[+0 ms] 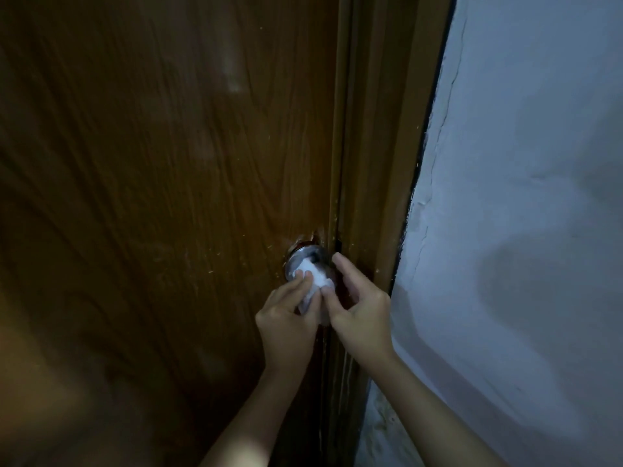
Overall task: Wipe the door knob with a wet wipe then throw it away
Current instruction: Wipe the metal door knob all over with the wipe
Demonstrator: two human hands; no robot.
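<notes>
The door (151, 197) is brown wood grain with a soft sheen. The knob (305, 256) is shiny smooth metal. The wipe (315, 281) looks like soft white cloth. The wall (522, 197) is matt, cracked plaster.

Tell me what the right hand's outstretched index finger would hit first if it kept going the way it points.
Probably the door's edge beside the door knob: the right hand points its index finger up and forward, just right of the knob. Depth is unclear, so it may already touch there.
</notes>
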